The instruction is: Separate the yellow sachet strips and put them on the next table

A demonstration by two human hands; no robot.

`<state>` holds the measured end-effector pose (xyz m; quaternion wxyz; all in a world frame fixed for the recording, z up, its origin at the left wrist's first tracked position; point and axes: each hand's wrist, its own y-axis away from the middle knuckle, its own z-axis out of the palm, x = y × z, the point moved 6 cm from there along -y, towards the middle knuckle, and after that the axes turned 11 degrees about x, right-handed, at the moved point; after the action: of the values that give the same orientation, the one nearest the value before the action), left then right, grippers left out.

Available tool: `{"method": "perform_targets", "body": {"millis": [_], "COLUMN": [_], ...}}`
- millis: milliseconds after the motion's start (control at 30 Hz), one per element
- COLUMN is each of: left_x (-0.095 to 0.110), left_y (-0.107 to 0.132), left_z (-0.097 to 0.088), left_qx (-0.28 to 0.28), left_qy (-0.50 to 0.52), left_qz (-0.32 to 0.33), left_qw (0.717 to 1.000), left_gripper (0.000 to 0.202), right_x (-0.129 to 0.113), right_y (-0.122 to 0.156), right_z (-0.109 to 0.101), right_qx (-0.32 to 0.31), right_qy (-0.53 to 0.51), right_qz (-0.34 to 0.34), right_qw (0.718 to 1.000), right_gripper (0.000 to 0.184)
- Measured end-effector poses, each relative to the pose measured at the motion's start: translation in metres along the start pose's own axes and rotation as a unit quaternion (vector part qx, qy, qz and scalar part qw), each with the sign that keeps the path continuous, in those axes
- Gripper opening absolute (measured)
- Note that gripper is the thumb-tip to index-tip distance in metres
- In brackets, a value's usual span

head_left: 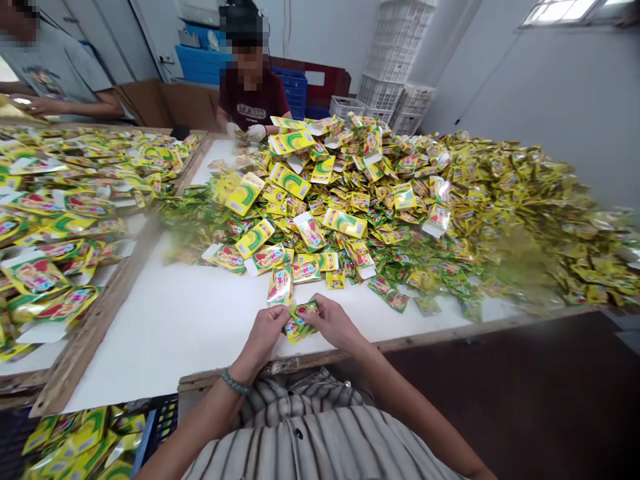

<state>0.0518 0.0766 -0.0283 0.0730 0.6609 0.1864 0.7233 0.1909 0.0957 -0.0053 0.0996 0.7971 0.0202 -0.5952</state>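
Note:
Close to the table's front edge, my left hand [267, 333] and my right hand [337, 321] pinch small green-and-yellow sachets [300, 322] between them. Whether they hold two sachets or more I cannot tell. Just beyond my fingers lies a flat yellow printed carton [281, 285] with a white flap. More such cartons [305, 269] rest against a large heap of yellow and green sachets [425, 247]. Some loose green sachets [397, 300] are spread on the white tabletop [200, 320] to the right of my hands.
A wooden rail [113, 307] divides off a left section full of filled-looking cartons [37, 270]. Below it stands a dark crate [165, 420] beside yellow packs [83, 443]. Across the table a gloved co-worker [253, 110] handles packs; another person [70, 73] stands far left. White crates [395, 60] are stacked behind.

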Motion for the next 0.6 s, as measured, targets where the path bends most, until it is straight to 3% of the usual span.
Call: {"method": "perform_targets", "body": {"millis": [100,167,233,300,400,500,600], "left_x": [0.008,0.025,0.049,0.070,0.089,0.094,0.088], "left_y": [-0.006,-0.015,-0.024,-0.034,-0.049,-0.054,-0.051], "left_z": [-0.003,-0.014,-0.023,-0.022,-0.005,0.012,0.009], "left_qx": [-0.009,0.060,0.154,0.192,0.130,-0.002,-0.100], "left_qy": [-0.090,-0.211,-0.337,-0.439,-0.545,-0.599,-0.625], "left_qz": [0.029,0.094,0.178,0.241,0.315,0.408,0.454], "left_qw": [0.995,0.971,0.912,0.844,0.766,0.689,0.627], "left_gripper": [0.048,0.048,0.049,0.058,0.053,0.050,0.051], "right_x": [0.005,0.005,0.006,0.006,0.006,0.008,0.013], "right_y": [0.002,0.002,0.002,0.002,0.003,0.006,0.008], "right_z": [-0.004,-0.011,-0.017,-0.019,-0.018,-0.020,-0.028], "right_qx": [0.023,0.072,0.110,0.129,0.124,0.119,0.137], "right_qy": [-0.033,-0.025,-0.013,0.014,0.067,0.092,0.091], "right_qz": [0.007,-0.013,-0.025,-0.033,-0.047,-0.051,-0.043], "right_qw": [0.999,0.997,0.994,0.991,0.989,0.987,0.985], "right_gripper": [0.029,0.030,0.030,0.028,0.025,0.024,0.027]}}
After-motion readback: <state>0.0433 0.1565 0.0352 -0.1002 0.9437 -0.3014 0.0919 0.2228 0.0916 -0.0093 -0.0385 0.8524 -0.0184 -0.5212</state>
